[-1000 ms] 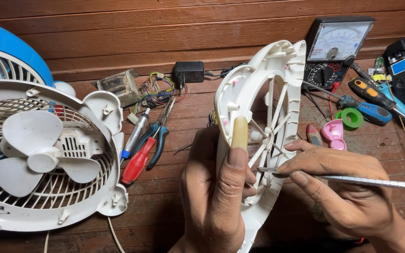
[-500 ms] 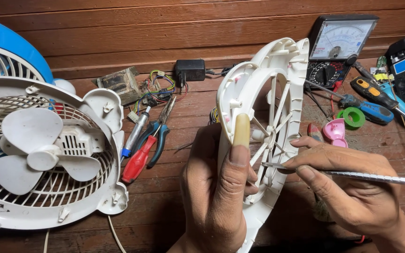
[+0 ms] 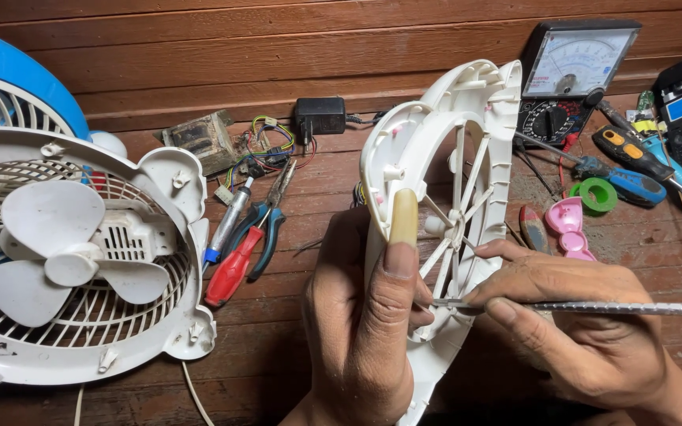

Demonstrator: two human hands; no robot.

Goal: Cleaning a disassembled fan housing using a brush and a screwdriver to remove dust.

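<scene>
My left hand [image 3: 361, 323] grips the edge of a white plastic fan housing [image 3: 444, 126] held upright on edge, thumb lying up its rim. My right hand [image 3: 578, 323] pinches a thin metal rod [image 3: 617, 308] that runs in from the right. The rod's tip sits against the housing's inner spokes near my left thumb. Both hands rest low over the wooden surface.
A white fan grille with blades [image 3: 73, 252] lies at the left, a blue fan part [image 3: 17, 71] behind it. Pliers and a red-handled screwdriver [image 3: 246, 244] lie in the middle. An analog multimeter [image 3: 574, 75], a green tape roll [image 3: 596, 194], a pink piece [image 3: 568, 221] and screwdrivers sit at the right.
The rod's tip has slid slightly lower along the spokes, and my right hand has shifted a little with it. My left hand keeps the same grip.
</scene>
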